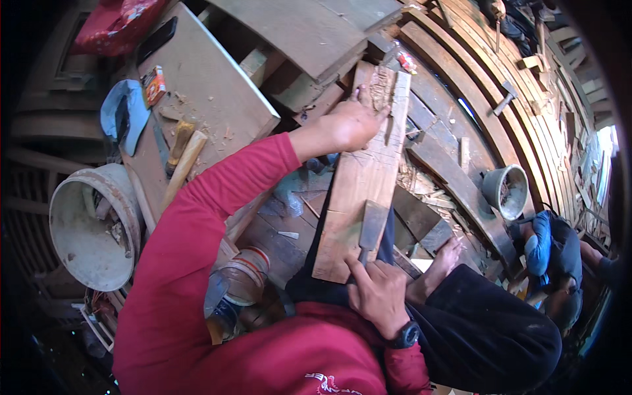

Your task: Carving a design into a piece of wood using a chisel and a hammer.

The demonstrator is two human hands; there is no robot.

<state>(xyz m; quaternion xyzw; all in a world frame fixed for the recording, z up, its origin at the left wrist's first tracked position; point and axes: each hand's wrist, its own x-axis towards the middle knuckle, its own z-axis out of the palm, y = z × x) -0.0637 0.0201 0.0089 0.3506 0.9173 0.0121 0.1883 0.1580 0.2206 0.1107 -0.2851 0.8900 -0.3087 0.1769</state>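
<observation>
Right hand point(382, 293) curled round chisel point(373, 224); left hand point(354, 123) on board point(355, 184).

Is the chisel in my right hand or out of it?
In: your right hand is closed around the chisel's handle end, and its blade sticks out over the board.

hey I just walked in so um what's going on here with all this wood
A person in a red top has a long wooden board propped over their legs. Their left hand is at the board's far end, beside a roughly carved patch. Their right hand grips a chisel, its flat blade pointing away over the near end. Wood chips lie to the right, and another person is at the far right.
</observation>
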